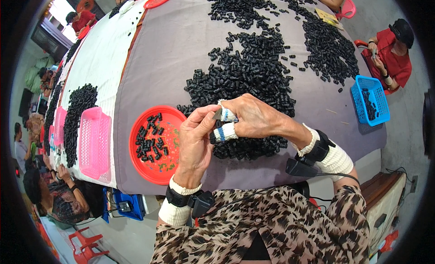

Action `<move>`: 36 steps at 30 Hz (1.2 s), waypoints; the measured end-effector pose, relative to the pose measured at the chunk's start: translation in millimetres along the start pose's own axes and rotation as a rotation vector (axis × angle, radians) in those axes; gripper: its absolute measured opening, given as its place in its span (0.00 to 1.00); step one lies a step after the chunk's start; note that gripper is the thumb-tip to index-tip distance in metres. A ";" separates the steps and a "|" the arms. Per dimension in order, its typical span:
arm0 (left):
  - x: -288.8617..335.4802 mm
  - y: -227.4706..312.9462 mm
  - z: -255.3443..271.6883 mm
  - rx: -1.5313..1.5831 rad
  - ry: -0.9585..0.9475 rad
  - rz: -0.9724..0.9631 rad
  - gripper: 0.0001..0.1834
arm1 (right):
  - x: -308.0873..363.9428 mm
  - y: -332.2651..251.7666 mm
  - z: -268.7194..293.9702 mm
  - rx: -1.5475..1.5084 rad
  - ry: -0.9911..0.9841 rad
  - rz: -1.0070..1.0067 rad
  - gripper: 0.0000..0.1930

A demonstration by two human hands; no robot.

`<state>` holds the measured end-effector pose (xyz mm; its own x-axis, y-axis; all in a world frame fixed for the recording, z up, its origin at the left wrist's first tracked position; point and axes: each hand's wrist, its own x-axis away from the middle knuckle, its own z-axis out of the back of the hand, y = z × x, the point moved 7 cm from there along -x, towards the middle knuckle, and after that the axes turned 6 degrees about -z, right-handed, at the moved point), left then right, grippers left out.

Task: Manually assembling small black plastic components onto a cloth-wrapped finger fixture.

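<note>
Spotted cloth covers the person nearest me, both hands meeting above the worktop. Thumb and finger of the left hand pinch a thin grey sliver; the right hand curls, its white-wrapped fingers closed around a small black piece. Behind spreads a black heap; left, a red tray holds more.

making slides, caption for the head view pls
Left hand and right hand meet over a pile of small black cylindrical pieces beside a round red plastic tray.
</note>
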<state>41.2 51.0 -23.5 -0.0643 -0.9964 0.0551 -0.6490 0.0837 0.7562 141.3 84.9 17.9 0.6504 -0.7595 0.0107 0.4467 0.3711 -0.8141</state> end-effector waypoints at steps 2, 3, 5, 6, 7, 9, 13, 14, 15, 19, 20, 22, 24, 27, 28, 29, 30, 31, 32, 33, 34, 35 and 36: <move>0.1 1.2 -2.0 -0.006 -0.018 -0.015 0.08 | 1.5 -1.3 0.7 -0.023 0.001 0.021 0.16; -0.6 0.6 -2.1 -0.007 -0.020 -0.013 0.08 | 1.8 -0.1 0.5 -0.023 0.003 0.020 0.16; -2.2 -0.9 -2.1 -0.004 -0.019 -0.005 0.09 | 3.1 3.6 -1.0 0.056 0.004 -0.001 0.14; -1.7 -0.5 -2.1 -0.006 -0.018 -0.006 0.09 | 3.8 3.3 -1.6 0.054 0.003 0.001 0.14; -1.1 -1.3 -2.4 0.039 -0.012 0.009 0.09 | 5.0 2.0 0.0 0.024 0.027 0.013 0.14; -1.1 -2.6 -2.3 0.085 -0.007 0.024 0.10 | 5.9 -1.0 2.7 -0.005 0.049 0.026 0.13; -2.7 -6.5 -5.5 0.154 -0.038 0.055 0.11 | 6.0 -3.2 10.4 -0.079 0.106 0.018 0.12; -2.7 -7.5 -6.2 0.164 -0.037 0.061 0.11 | 6.0 -4.1 10.9 -0.068 0.105 0.020 0.13; -1.8 -7.2 -6.1 0.164 -0.036 0.061 0.11 | 5.7 -5.5 10.5 -0.057 0.103 0.024 0.14; -0.6 -7.0 -1.9 0.160 -0.004 0.059 0.11 | 3.9 -6.1 8.9 -0.029 0.076 0.006 0.16; -0.6 -7.0 -2.3 0.166 -0.018 0.058 0.11 | 3.7 -6.2 8.8 -0.025 0.079 0.005 0.16; -0.8 -6.9 -1.9 0.160 -0.008 0.057 0.11 | 3.0 -6.5 9.1 -0.020 0.080 0.005 0.16; -0.9 -7.2 -1.1 0.153 0.002 0.056 0.11 | 2.2 -5.3 7.9 -0.008 0.055 -0.019 0.16; -1.4 -8.2 -0.8 0.148 -0.004 0.049 0.11 | 1.5 -1.2 6.9 0.023 0.049 -0.027 0.15; -2.1 -8.4 -1.7 0.143 -0.015 0.041 0.11 | 1.6 2.6 5.0 0.024 0.049 -0.028 0.15; -2.5 -8.4 -2.6 0.138 -0.026 0.032 0.11 | 2.1 5.5 3.0 0.003 0.063 0.005 0.15; -2.0 -7.6 -2.5 0.137 -0.024 0.031 0.11 | 2.3 5.0 2.0 -0.019 0.074 0.040 0.17; -1.4 -6.4 -2.1 0.124 -0.017 0.023 0.10 | 2.1 3.9 1.8 -0.020 0.073 0.042 0.17; -0.8 -5.1 -1.7 0.110 -0.010 0.015 0.10 | 2.1 1.6 1.3 0.018 0.069 0.053 0.17; -0.7 -5.1 -1.7 0.111 -0.011 0.016 0.10 | 2.4 0.7 1.0 0.058 0.067 0.062 0.16; -0.2 -5.7 -1.7 0.099 -0.013 0.027 0.10 | 2.9 1.1 1.0 0.059 0.068 0.061 0.16; 0.1 -6.4 -1.8 0.086 -0.016 0.038 0.10 | 3.4 3.0 0.4 0.060 0.059 0.040 0.14; 0.1 -6.8 -1.5 0.086 -0.016 0.038 0.10 | 3.5 4.7 -0.3 0.060 0.049 0.020 0.12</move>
<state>46.7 50.3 -27.7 -0.1018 -0.9922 0.0716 -0.7086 0.1228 0.6948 145.5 83.8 14.0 0.6292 -0.7765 -0.0346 0.4713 0.4166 -0.7774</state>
